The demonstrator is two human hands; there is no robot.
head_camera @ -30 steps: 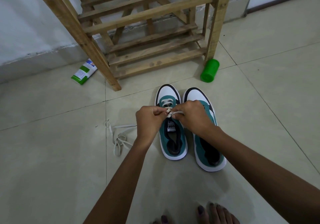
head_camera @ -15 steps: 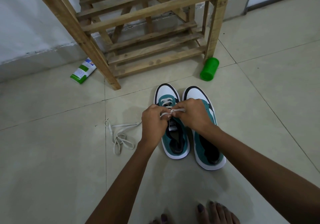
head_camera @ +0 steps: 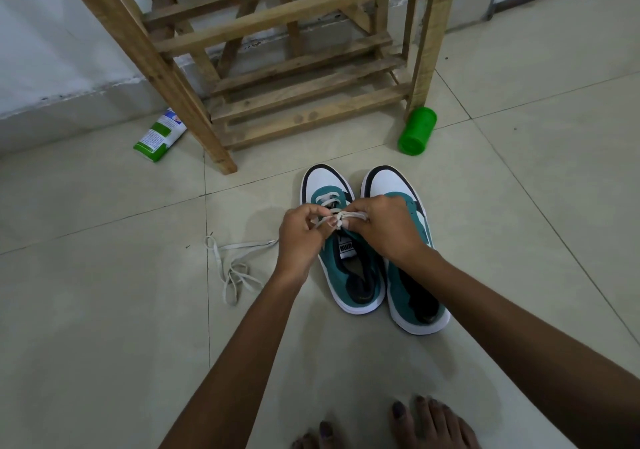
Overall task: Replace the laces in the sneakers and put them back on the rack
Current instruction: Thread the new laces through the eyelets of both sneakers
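From the head camera I count two teal-and-white sneakers side by side on the tiled floor (head_camera: 104, 344), toes toward the wooden rack (head_camera: 298, 67). My left hand (head_camera: 301, 237) and right hand (head_camera: 388, 230) meet over the left sneaker (head_camera: 349, 275), each pinching the white lace (head_camera: 341, 218) threaded through its upper eyelets. The right sneaker (head_camera: 415, 289) shows no lace. One loose lace (head_camera: 235, 268) lies tangled on the floor left of my left wrist. One green cup (head_camera: 417, 131) lies tipped by the rack's leg; its contents I cannot tell. One green-and-white packet (head_camera: 159, 135) lies left.
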